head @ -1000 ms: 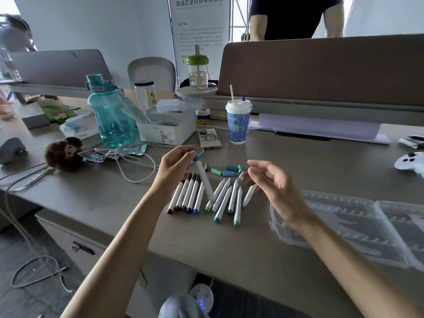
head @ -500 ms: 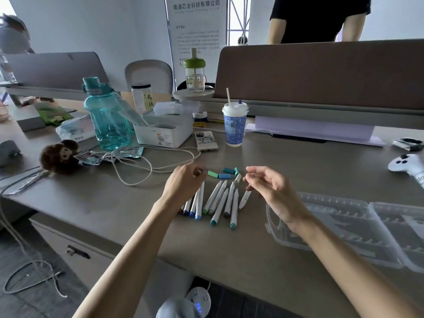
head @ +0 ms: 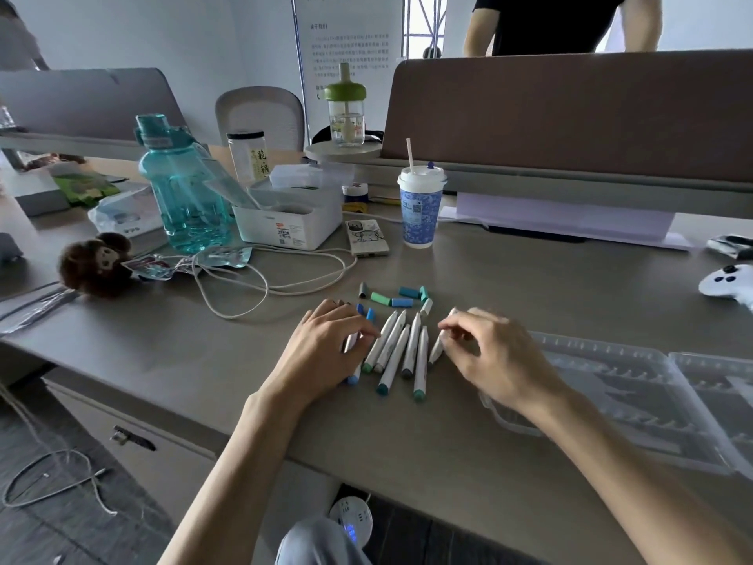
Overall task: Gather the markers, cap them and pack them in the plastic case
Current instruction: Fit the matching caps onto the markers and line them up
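Observation:
Several white markers (head: 397,352) with coloured ends lie side by side on the grey desk (head: 203,352). My left hand (head: 326,348) lies palm down on the left ones, covering most of them; it grips nothing. My right hand (head: 489,352) curls its fingertips around the upper end of the rightmost marker (head: 437,349), which still rests on the desk. Several loose caps (head: 391,298), green, blue and grey, lie just beyond the row. The clear plastic case (head: 611,385) lies open to the right of my right hand.
White cables (head: 260,279) loop left of the caps. Behind them stand a teal water bottle (head: 183,185), a white box (head: 291,216), a power bank (head: 366,237) and a blue paper cup (head: 421,210). A white game controller (head: 727,281) lies far right. A person stands beyond the partition.
My left hand laid down the blue marker it held up and now rests flat on the row. My right hand dropped from mid-air onto the rightmost marker.

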Tool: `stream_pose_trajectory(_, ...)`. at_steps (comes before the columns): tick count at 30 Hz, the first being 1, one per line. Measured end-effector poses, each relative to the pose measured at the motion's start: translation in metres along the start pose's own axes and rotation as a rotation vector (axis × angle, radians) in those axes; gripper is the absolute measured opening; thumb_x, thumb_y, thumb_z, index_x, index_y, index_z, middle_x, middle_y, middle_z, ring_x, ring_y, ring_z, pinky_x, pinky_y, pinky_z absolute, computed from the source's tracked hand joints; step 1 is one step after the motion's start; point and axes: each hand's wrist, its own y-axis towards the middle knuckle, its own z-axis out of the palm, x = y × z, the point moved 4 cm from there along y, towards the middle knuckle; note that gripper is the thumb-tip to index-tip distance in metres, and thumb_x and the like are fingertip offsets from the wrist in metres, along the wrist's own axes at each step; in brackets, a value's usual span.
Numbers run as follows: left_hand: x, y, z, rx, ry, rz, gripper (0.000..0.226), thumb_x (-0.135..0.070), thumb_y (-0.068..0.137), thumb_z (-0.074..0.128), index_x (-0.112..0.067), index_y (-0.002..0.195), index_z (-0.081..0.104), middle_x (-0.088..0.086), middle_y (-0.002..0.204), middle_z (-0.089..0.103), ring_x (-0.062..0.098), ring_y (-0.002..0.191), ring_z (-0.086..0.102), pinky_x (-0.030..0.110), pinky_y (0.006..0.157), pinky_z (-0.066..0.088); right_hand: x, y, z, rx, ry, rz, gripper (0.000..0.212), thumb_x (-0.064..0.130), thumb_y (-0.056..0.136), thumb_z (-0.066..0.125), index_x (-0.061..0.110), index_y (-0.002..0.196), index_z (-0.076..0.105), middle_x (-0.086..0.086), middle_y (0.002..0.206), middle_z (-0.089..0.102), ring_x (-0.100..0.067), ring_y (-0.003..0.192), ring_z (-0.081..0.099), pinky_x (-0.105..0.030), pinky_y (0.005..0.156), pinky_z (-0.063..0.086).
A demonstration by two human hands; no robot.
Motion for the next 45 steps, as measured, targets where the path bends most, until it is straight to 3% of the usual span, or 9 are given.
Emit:
stream_pose_trajectory(2,-0.001,-0.001,-0.001,-0.011,0.008,0.006,0.027,-0.037,0.083,0.047,-0.032,0.086,0.074,-0.016,0.087,0.066,0.011,0.087,0.052,0.026,0.078,0.042,0.003,-0.001,0.003,0.049,-0.142,-0.038,0.022,0.031,0.093,0.061,0.021,0.111,0.070,0.003,0.102,0.069,-0.020,0.096,0.061,-0.042,0.083,0.050)
stream_pose_trajectory(7,-0.002,-0.002,-0.002,-0.023,0.042,0.044,0.028,-0.022,0.078,0.048,-0.031,0.082,0.074,-0.018,0.085,0.069,0.012,0.084,0.054,0.028,0.075,0.041,0.004,-0.001,0.004,0.115,-0.157,-0.046,0.022,0.033,0.095,0.057,0.026,0.112,0.069,0.005,0.106,0.067,-0.018,0.102,0.057,-0.039,0.087,0.047)
stream_pose_trajectory(15,-0.005,-0.003,-0.003,-0.023,0.013,0.063,0.023,-0.020,0.075,0.053,-0.030,0.076,0.073,-0.017,0.079,0.069,0.013,0.081,0.056,0.030,0.074,0.040,-0.004,0.000,0.004,0.182,-0.073,0.002,0.015,0.039,0.090,0.062,0.030,0.099,0.069,0.013,0.094,0.065,-0.010,0.093,0.053,-0.034,0.083,0.047)
stream_pose_trajectory(19,-0.008,-0.003,-0.003,-0.022,0.000,0.070,0.022,-0.021,0.073,0.052,-0.030,0.074,0.072,-0.018,0.077,0.069,0.012,0.080,0.056,0.033,0.074,0.042,-0.006,0.001,0.000,0.187,-0.049,0.006,0.010,0.028,0.090,0.064,0.031,0.096,0.071,0.014,0.093,0.066,-0.008,0.091,0.052,-0.032,0.082,0.048)
stream_pose_trajectory(27,-0.008,-0.004,-0.003,-0.025,-0.009,0.064,0.028,-0.025,0.071,0.044,-0.029,0.074,0.072,-0.017,0.076,0.070,0.011,0.078,0.055,0.029,0.075,0.040,-0.009,0.005,-0.001,0.152,-0.066,-0.058,0.031,-0.001,0.085,0.063,0.025,0.095,0.077,0.008,0.093,0.068,-0.016,0.092,0.056,-0.041,0.080,0.050)
stream_pose_trajectory(31,-0.008,-0.004,-0.002,-0.020,0.005,0.048,0.021,-0.018,0.071,0.055,-0.030,0.074,0.072,-0.017,0.075,0.069,0.009,0.077,0.055,0.028,0.072,0.040,-0.002,0.014,0.001,0.210,-0.195,-0.168,0.036,-0.004,0.080,0.066,0.027,0.094,0.077,0.010,0.094,0.062,-0.013,0.094,0.053,-0.037,0.078,0.049)
stream_pose_trajectory(37,-0.008,-0.004,-0.002,-0.004,0.012,0.048,0.020,-0.016,0.071,0.058,-0.030,0.075,0.072,-0.018,0.075,0.069,0.009,0.078,0.056,0.025,0.072,0.037,0.007,0.016,-0.003,0.307,-0.367,-0.270,0.046,-0.013,0.083,0.049,0.025,0.104,0.064,0.009,0.105,0.050,-0.011,0.099,0.047,-0.031,0.085,0.043)
stream_pose_trajectory(42,-0.007,-0.004,-0.001,-0.001,0.026,0.044,0.022,-0.017,0.070,0.055,-0.030,0.076,0.071,-0.017,0.076,0.069,0.010,0.078,0.057,0.026,0.071,0.040,-0.003,0.018,-0.001,0.263,-0.322,-0.308,0.035,-0.007,0.088,0.055,0.026,0.100,0.057,0.013,0.106,0.055,-0.006,0.099,0.050,-0.031,0.081,0.048)
stream_pose_trajectory(45,-0.007,-0.004,0.000,-0.011,0.033,0.053,0.023,-0.020,0.072,0.050,-0.030,0.075,0.070,-0.017,0.074,0.068,0.010,0.076,0.056,0.023,0.071,0.037,-0.009,0.018,-0.002,0.134,-0.184,-0.284,0.027,0.002,0.089,0.065,0.024,0.100,0.054,0.014,0.099,0.062,0.000,0.089,0.052,-0.029,0.076,0.050)
